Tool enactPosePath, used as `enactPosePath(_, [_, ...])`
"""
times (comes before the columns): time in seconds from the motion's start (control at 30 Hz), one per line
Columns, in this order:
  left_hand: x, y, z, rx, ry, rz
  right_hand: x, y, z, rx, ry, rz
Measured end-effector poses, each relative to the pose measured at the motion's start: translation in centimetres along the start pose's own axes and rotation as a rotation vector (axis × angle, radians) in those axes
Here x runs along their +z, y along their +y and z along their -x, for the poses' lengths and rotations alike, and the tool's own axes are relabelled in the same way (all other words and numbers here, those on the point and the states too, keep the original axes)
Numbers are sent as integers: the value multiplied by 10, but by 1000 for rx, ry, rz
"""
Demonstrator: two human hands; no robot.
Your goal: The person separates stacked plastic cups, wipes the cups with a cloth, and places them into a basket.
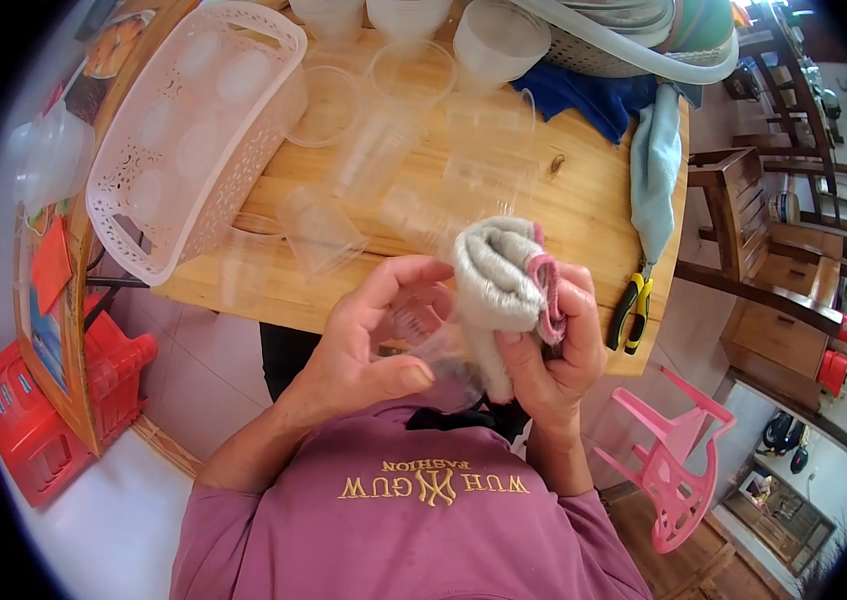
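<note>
Now our left hand curls around the clear cup, which lies just left of the folded cloth our right hand grips.

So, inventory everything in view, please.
table: one, pale wood, centre
towel: one, whitish, pink-edged, centre
cup: one, clear, centre
containers: many, clear, on table
basket: one, pink, table left
tub: one, white-rimmed, far right
cloths: two, blue, table right
pliers: one, yellow-black, table right
chair: one, pink, floor right
plasticware: uncounted, red, floor left
furniture: several, brown, right
rest: too small to list
shirt: one, purple, bottom
left hand: one, holding cup
right hand: one, holding towel
</note>
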State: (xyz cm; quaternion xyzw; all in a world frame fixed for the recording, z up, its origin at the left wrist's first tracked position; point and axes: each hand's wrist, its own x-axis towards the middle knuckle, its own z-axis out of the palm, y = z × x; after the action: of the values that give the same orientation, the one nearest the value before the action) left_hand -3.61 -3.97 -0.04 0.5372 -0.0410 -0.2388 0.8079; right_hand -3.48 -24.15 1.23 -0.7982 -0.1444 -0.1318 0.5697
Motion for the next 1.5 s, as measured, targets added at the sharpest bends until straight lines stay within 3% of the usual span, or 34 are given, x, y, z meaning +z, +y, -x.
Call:
enactPosePath(0.1, [-2,6,2,-47,20,210,-1,2,3,46,55,2])
enactPosePath(0.17, [-6,3,0,121,33,193,-3,1,5,64,62,-19])
enactPosePath(0.33, [4,4,-10,240,138,245,0,-5,12,118,30,-159])
enactPosePath(0.4, [7,6,-11,275,137,275,4,-9,19,436,133,-438])
enactPosePath(0.47, [8,5,-8,270,133,119,3,-15,14,481,133,-527])
enactPosePath(0.6, [4,-8,2,277,121,120,3,-22,6,534,212,-677])
enactPosePath(0.63, [-3,-12,4,300,69,-107,2,-23,5,561,221,-719])
enactPosePath(0.67, [-6,-14,4,320,18,-334,2,-23,5,554,221,-717])
enactPosePath(0.8, [2,9,1,239,-6,-526,2,-17,9,515,144,-684])
enactPosePath(0.93, [1,8,0,214,28,-380,-3,-15,13,473,154,-546])
enactPosePath(1.13, [-17,43,5,336,74,-262,-22,1,10,413,424,-461])
enactPosePath(1.2, [-29,63,8,423,130,-221,-33,14,13,402,429,-450])
enactPosePath(1.27, [-38,87,15,377,288,-244,-40,25,17,401,467,-427])
enactPosePath(1.33, [-77,103,19,520,316,-577,-42,32,17,411,502,-421])
enactPosePath(1.4, [-96,118,14,655,453,-677,-40,37,16,402,485,-416])
enactPosePath(1.5, [-122,144,1,649,542,-730,-31,44,17,406,489,-399])
